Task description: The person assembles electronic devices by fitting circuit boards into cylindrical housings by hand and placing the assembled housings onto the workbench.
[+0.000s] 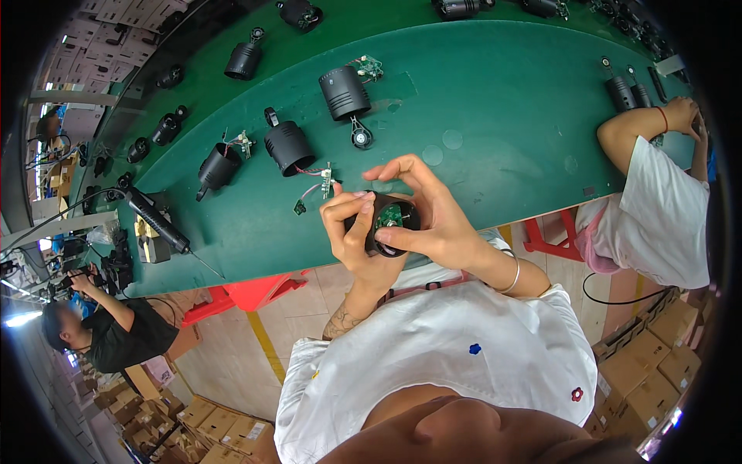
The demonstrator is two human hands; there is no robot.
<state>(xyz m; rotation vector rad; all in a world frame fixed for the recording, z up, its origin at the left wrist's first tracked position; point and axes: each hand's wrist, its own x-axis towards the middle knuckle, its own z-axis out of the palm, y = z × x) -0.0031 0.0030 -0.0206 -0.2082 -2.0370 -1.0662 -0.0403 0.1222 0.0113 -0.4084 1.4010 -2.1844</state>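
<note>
Above the near edge of the green table I hold a black cylindrical housing (pixel 411 216) with its open end toward me. My left hand (pixel 354 236) wraps round its left side. On the other side my right hand (pixel 433 213) grips it, the thumb pressed in at the mouth against a green circuit board (pixel 389 215). The housing's lower part is hidden by my fingers. Just beyond my hands lies another black housing (pixel 287 147), its wires leading out to a small circuit board (pixel 327 179). A further housing (pixel 345 93) with a round bracket stands behind it.
An electric screwdriver (pixel 154 219) on a cable rests at the left, its bit pointing toward the table's near edge. More black housings (pixel 219 166) lie along the left and back. A co-worker's arm (pixel 638 127) reaches in at right; another person (pixel 116 325) works at far left.
</note>
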